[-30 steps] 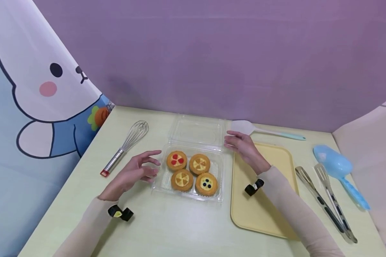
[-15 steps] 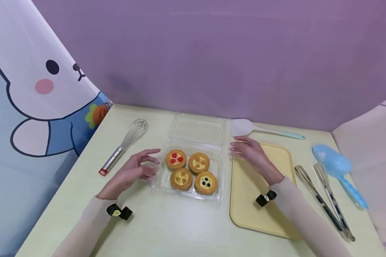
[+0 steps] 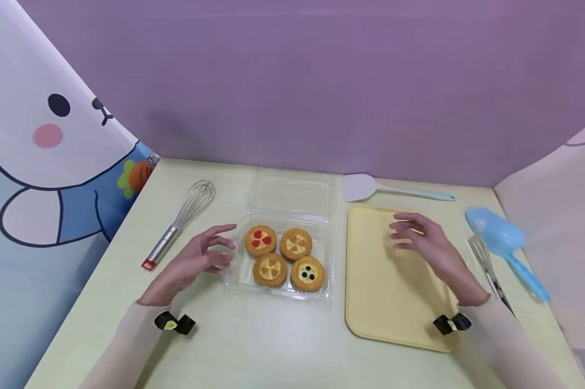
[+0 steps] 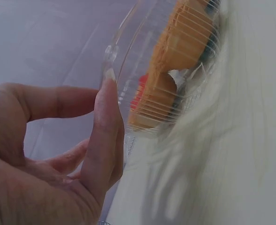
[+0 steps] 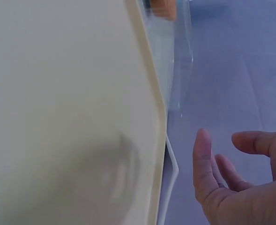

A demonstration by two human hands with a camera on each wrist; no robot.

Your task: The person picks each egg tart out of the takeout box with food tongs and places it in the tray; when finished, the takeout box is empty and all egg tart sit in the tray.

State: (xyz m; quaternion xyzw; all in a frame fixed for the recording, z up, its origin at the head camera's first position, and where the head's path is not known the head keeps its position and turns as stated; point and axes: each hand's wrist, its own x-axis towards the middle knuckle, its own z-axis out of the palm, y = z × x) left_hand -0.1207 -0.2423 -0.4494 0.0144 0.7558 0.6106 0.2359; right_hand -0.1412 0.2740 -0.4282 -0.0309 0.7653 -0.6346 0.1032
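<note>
A clear plastic clamshell box [image 3: 327, 270] lies with its lid folded back, holding several small tarts: one tart with red pieces [image 3: 260, 241], two with tan wedges, and one with three dark berries [image 3: 307, 274]. At the box's left side is my left hand [image 3: 195, 263], fingers loosely bent. Its fingertips [image 4: 108, 86] overlap the clear rim in the left wrist view. My right hand [image 3: 431, 246] hovers over the upper right of a yellow tray [image 3: 375, 302], with relaxed fingers and nothing between them. Its shadow falls on the tray.
A whisk [image 3: 180, 221] lies left of the box. Behind the tray is a spatula [image 3: 363, 187] with a pale blue handle. Right of the tray are metal tongs [image 3: 484, 259], partly hidden by my right arm, and a blue scoop [image 3: 497, 232]. A purple cloth [image 3: 297, 86] hangs behind the table.
My right hand has moved away from the box, rightward across the tray, and now covers part of the tongs. My left hand has stayed beside the box. The head view has shifted slightly.
</note>
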